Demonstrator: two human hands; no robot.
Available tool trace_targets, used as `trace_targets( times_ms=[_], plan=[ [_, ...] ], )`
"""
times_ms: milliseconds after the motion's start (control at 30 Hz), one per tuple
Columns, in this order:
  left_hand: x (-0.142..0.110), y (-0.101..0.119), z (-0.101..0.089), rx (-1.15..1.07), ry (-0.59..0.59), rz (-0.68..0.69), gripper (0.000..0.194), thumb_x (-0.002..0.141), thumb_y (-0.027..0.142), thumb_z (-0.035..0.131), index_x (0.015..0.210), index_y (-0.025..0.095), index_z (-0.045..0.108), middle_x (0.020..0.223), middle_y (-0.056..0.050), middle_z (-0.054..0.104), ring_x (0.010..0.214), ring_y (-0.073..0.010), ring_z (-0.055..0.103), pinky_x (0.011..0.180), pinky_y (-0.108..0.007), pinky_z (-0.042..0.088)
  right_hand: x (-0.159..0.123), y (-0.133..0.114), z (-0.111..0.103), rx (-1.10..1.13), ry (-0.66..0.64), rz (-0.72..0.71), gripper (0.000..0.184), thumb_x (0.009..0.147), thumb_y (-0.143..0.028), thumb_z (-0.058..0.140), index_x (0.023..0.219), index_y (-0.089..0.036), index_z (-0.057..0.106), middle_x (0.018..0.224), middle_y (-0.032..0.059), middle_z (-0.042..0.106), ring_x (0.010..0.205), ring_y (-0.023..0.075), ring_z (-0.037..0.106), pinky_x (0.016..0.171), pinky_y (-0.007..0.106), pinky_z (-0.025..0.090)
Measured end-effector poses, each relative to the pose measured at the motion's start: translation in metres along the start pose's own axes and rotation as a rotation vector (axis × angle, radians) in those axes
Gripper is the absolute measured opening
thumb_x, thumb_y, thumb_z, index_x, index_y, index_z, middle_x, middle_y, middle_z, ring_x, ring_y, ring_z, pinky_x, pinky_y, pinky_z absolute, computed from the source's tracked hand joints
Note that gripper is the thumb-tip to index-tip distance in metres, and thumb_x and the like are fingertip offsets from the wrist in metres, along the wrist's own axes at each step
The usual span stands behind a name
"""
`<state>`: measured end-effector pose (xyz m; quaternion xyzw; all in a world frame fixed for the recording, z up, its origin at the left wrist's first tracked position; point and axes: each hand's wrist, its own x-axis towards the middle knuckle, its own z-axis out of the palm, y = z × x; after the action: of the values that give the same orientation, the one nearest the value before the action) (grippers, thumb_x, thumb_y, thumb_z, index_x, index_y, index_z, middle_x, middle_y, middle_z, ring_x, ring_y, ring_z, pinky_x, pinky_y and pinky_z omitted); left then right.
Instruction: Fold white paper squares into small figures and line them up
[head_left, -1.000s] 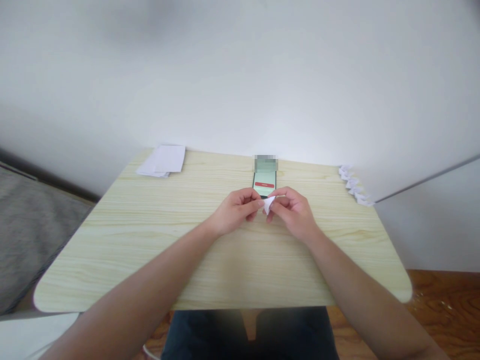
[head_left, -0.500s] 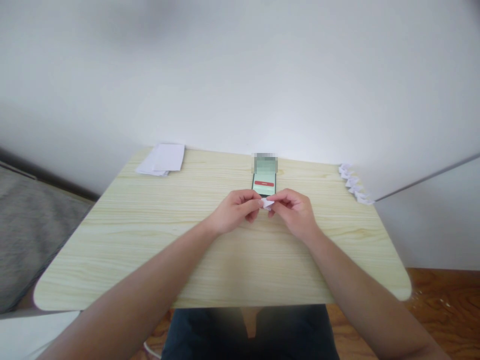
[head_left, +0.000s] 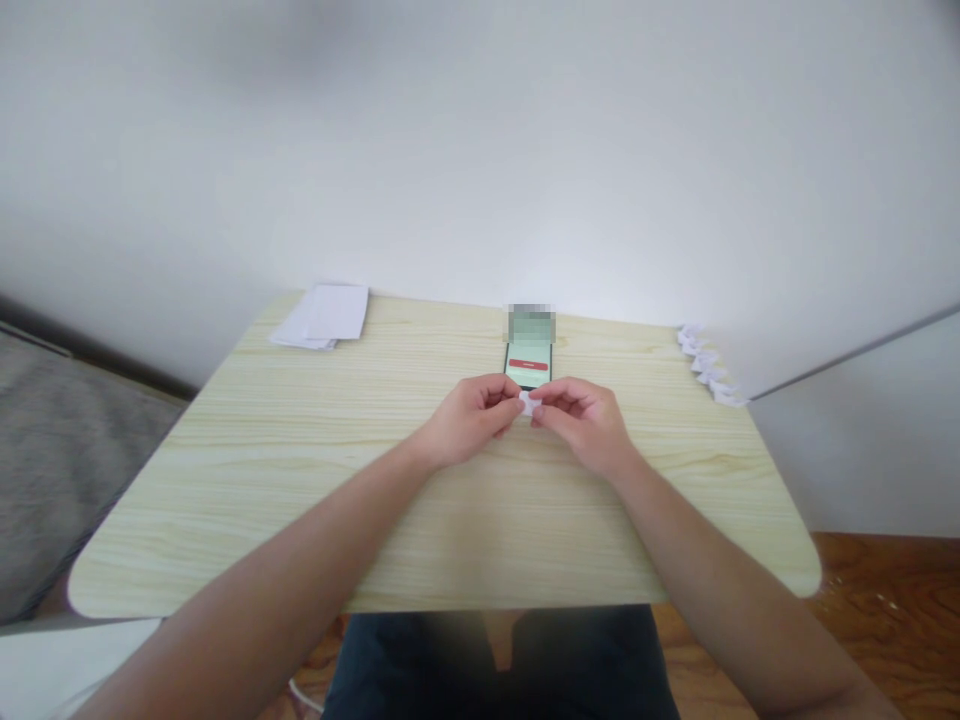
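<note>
A small piece of folded white paper [head_left: 529, 403] is pinched between my two hands, just in front of the phone. My left hand [head_left: 480, 417] grips its left side with thumb and forefinger. On the other side, my right hand [head_left: 582, 420] pinches the right edge between thumb and fingertips. The fingers cover much of the paper, so its exact folded shape cannot be made out. Behind the fingertips lies a phone [head_left: 529, 352] with a pale green screen and a red bar.
Flat white paper sheets [head_left: 337, 312] lie in a loose stack at the table's back left. A row of several folded white paper pieces [head_left: 705, 366] runs along the right edge. The wooden table [head_left: 300, 450] meets a white wall [head_left: 480, 150] at the back.
The paper showed a downward-pointing triangle a second ago, then a flatter shape pointing right; now it looks small and compact. My right fingers have shifted slightly left, closer to the left hand.
</note>
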<state>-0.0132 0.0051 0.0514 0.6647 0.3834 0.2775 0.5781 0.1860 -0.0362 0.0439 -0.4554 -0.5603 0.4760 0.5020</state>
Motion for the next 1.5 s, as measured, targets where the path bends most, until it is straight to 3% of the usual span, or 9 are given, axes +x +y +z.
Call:
trace_targets(
  times_ms=[233,467,767,1000,1300,1500],
  plan=[
    [-0.001,0.002,0.003,0.112,0.089,0.072,0.02,0.092,0.035,0.061,0.085,0.016,0.064,0.066,0.005,0.049,0.058,-0.0083,0.039,0.054,-0.023,0.03,0.003,0.009,0.0,0.058,-0.024,0.029,0.038,0.078,-0.022,0.081,0.112,-0.024,0.064,0.076,-0.0035,0.069,0.067,0.0144,0.068,0.063,0.028,0.052],
    [-0.002,-0.001,0.005,0.188,0.131,0.12,0.021,0.093,0.036,0.06,0.087,0.016,0.064,0.07,0.003,0.051,0.063,-0.0097,0.041,0.057,-0.024,0.034,0.003,0.004,0.001,-0.029,-0.008,0.057,0.03,0.079,-0.028,0.08,0.105,-0.021,0.068,0.073,-0.0023,0.067,0.063,0.0134,0.064,0.058,0.027,0.049],
    [-0.003,-0.004,0.005,0.277,0.165,0.176,0.022,0.093,0.038,0.062,0.09,0.017,0.068,0.072,0.001,0.06,0.063,-0.0104,0.047,0.058,-0.024,0.038,-0.003,0.004,0.002,-0.281,-0.02,0.02,0.019,0.089,-0.041,0.071,0.092,-0.022,0.073,0.083,0.0031,0.074,0.071,0.0165,0.064,0.064,0.03,0.051],
    [-0.004,-0.006,0.004,0.437,0.143,0.266,0.018,0.094,0.032,0.059,0.09,0.019,0.07,0.072,0.001,0.061,0.063,-0.0109,0.049,0.059,-0.026,0.039,-0.001,0.003,0.0,-0.401,0.036,-0.141,0.007,0.088,-0.028,0.071,0.09,-0.023,0.075,0.091,0.0041,0.073,0.079,0.018,0.067,0.067,0.031,0.053],
    [-0.003,-0.009,0.004,0.532,0.167,0.298,0.009,0.087,0.023,0.062,0.092,0.02,0.069,0.068,0.003,0.053,0.061,-0.0108,0.047,0.059,-0.025,0.04,-0.002,0.009,0.001,-0.475,0.049,-0.228,0.003,0.085,-0.021,0.071,0.084,-0.022,0.074,0.083,0.003,0.07,0.071,0.0162,0.064,0.064,0.03,0.05],
    [-0.004,-0.009,0.004,0.556,0.16,0.301,0.009,0.083,0.019,0.062,0.089,0.02,0.068,0.07,0.002,0.057,0.063,-0.0109,0.05,0.06,-0.024,0.041,-0.004,0.004,0.004,-0.574,0.021,-0.219,0.006,0.086,-0.021,0.07,0.082,-0.023,0.074,0.08,0.0029,0.069,0.071,0.0169,0.063,0.066,0.032,0.05]
  ],
)
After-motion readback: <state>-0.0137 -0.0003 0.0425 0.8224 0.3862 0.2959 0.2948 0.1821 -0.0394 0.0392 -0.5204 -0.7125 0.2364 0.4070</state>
